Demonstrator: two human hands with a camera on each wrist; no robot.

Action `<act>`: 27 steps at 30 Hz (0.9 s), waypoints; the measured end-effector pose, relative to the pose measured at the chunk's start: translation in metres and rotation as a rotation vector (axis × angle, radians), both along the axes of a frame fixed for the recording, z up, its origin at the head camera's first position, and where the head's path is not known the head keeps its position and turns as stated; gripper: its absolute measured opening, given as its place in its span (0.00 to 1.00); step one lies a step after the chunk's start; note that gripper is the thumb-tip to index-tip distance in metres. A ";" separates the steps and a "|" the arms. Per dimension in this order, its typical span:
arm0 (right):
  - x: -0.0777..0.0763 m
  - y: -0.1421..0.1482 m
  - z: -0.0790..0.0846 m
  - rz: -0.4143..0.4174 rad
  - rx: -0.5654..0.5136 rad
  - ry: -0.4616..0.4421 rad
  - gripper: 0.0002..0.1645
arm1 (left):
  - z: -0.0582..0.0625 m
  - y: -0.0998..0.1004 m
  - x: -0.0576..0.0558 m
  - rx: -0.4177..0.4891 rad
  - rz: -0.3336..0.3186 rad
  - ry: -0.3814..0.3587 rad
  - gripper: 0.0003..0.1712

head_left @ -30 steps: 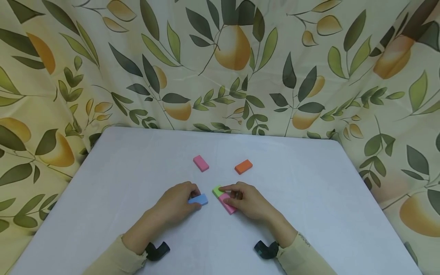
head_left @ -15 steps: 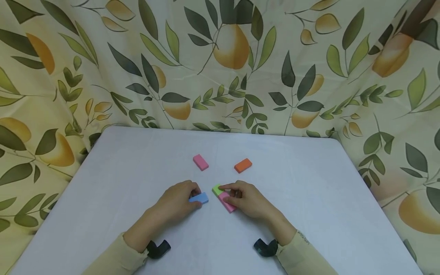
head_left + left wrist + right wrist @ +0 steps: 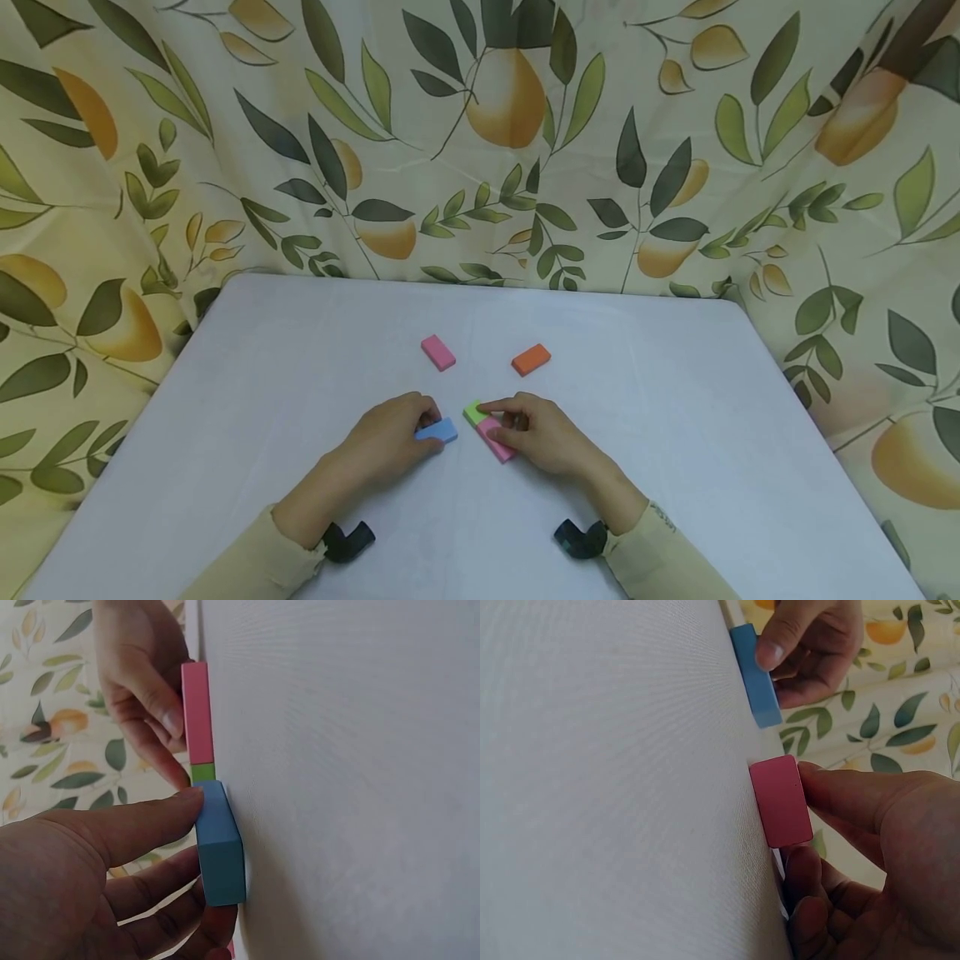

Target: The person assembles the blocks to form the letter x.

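Near the middle of the white surface point(image 3: 637, 375), you have a green block point(image 3: 472, 412) and a near pink block point(image 3: 501, 452) lying end to end in a slanted row, green at the far-left end. That join looks like the part already done. Your right hand point(image 3: 546, 437) pinches the near pink block, thumb on its near-left side and a forefinger reaching out to the green one. Just to the left, your left hand point(image 3: 393, 437) pinches a blue block point(image 3: 437, 431) between thumb and fingers, its right end pointing at the row; a gap shows between them, so I judge blue is not yet joined. Whether blue rests on the surface or sits slightly raised, you cannot tell from these views. Farther back, a far pink block point(image 3: 438, 352) on the left and an orange block point(image 3: 531, 360) on the right lie well apart, untouched; if they belong in this row, both are left to do.
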State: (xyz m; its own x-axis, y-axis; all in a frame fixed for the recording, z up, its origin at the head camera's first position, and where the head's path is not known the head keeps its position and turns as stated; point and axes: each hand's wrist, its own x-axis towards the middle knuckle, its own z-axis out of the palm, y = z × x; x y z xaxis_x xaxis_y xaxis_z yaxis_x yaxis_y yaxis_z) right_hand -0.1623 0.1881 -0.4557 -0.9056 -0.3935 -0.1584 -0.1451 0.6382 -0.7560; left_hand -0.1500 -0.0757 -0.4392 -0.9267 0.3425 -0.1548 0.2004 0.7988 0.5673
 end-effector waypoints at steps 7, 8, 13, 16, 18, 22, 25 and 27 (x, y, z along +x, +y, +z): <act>-0.001 0.000 -0.001 0.005 0.006 0.006 0.22 | 0.001 0.002 -0.002 0.009 -0.010 -0.005 0.16; -0.001 0.000 -0.001 0.005 0.007 0.006 0.22 | 0.001 0.002 -0.002 0.011 -0.009 -0.006 0.15; -0.001 0.000 -0.001 0.001 0.012 0.007 0.22 | 0.000 0.003 -0.003 0.010 -0.002 -0.007 0.15; -0.001 0.000 -0.001 0.001 0.013 0.010 0.22 | 0.000 0.005 -0.003 0.006 0.002 -0.007 0.15; -0.001 0.000 -0.001 0.002 0.010 0.011 0.21 | 0.000 0.005 -0.004 0.005 0.002 -0.005 0.15; -0.002 0.000 -0.002 0.009 0.007 0.014 0.21 | 0.000 0.006 -0.004 0.002 0.006 -0.002 0.16; -0.002 0.000 -0.002 0.009 0.003 0.012 0.22 | 0.001 0.007 -0.004 0.004 0.010 -0.003 0.16; -0.002 0.000 -0.002 0.010 0.001 0.013 0.22 | 0.001 0.008 -0.004 0.003 0.011 -0.002 0.16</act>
